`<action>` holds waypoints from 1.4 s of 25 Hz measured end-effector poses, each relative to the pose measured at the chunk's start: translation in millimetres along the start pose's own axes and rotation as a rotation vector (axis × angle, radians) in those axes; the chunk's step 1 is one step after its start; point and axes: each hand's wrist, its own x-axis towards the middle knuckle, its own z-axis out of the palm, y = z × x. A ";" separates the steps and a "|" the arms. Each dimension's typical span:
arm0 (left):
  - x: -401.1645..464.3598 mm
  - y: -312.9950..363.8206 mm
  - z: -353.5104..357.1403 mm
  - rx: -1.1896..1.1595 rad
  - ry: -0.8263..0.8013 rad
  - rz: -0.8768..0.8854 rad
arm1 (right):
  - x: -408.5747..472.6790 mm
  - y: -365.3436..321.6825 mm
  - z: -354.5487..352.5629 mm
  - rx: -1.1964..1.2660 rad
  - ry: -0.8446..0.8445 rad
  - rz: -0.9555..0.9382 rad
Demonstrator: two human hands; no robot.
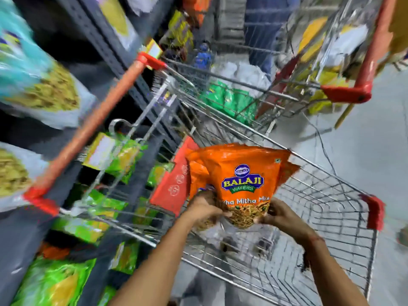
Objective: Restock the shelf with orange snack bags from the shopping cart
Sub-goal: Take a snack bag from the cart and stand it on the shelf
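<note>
Both hands — left hand (204, 207) and right hand (279, 214) — have their fingers clamped on the bottom corners of the orange snack bags (239, 182), held above the shopping cart (331, 217) basket — a low pinch that could let the slick stack slide apart.

Snack bags (240, 173): orange, blue and yellow logo oval, green band beneath, white lettering. Shopping cart (331, 208): silver wire grid, red corner guards, orange-red handle (92, 127), red seat flap (174, 180) with white pictograms. Shelf (145, 93): dark grey uprights. Shelf packets (53, 281): lime green with yellow; upper packets (37, 85) teal and white over yellow contents. Floor (362, 138): pale grey.
</note>
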 end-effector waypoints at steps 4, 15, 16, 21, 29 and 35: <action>-98.6 50.9 -75.0 -0.216 0.264 0.333 | -12.9 -118.7 54.1 -0.058 0.019 -0.374; -502.9 61.1 -240.3 -0.360 1.272 0.994 | -137.0 -391.7 362.9 -0.054 -0.341 -1.222; -539.5 45.8 -244.7 -0.342 1.361 1.018 | -150.8 -402.7 398.0 -0.059 -0.429 -1.255; -676.2 -48.3 -261.7 -0.348 1.726 0.998 | -219.2 -427.8 564.5 -0.139 -0.854 -1.339; -791.4 -185.1 -315.5 -0.492 1.994 0.814 | -273.2 -417.8 787.8 -0.334 -1.147 -1.285; -825.4 -240.2 -365.4 -0.563 2.064 0.737 | -278.4 -409.1 885.4 -0.373 -1.285 -1.072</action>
